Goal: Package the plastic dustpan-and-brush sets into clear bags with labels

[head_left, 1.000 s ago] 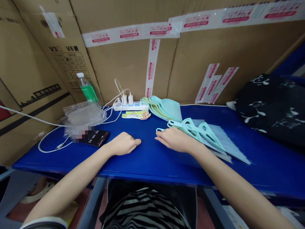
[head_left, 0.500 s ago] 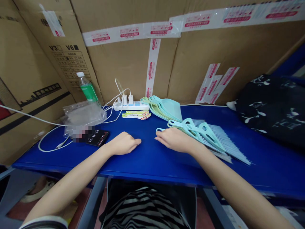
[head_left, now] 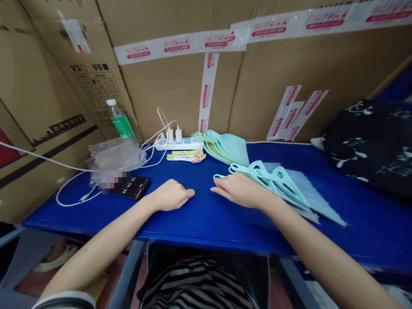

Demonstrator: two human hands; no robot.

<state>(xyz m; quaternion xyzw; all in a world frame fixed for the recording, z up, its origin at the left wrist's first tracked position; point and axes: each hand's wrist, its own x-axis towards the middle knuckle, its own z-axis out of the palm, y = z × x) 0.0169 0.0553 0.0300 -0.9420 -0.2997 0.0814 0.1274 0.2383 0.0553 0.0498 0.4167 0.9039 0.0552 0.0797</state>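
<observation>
My left hand (head_left: 172,195) rests on the blue tabletop, curled into a loose fist with the thumb pointing right, and I see nothing in it. Opposite it, my right hand (head_left: 240,189) is curled in the same way, thumb towards the left, also without a visible object. Just behind and beside the right hand lie several small hand brushes (head_left: 286,186) with light blue handles and pale bristles; the hand covers part of the handles. Further back is a stack of dustpans (head_left: 233,146), light blue and pale green, overlapping one another.
On the left are a phone (head_left: 140,188) showing a timer, a clear plastic bag (head_left: 116,156) and a green-labelled bottle (head_left: 121,122). A power strip (head_left: 189,143) with cables and a yellow-white packet (head_left: 185,156) lie behind. Cardboard (head_left: 174,90) walls the back; a black patterned bag (head_left: 370,146) sits right.
The view has shifted slightly, so everything appears a little further right. Both hands keep nearly the same pose, and the brushes and dustpans stay where they were.
</observation>
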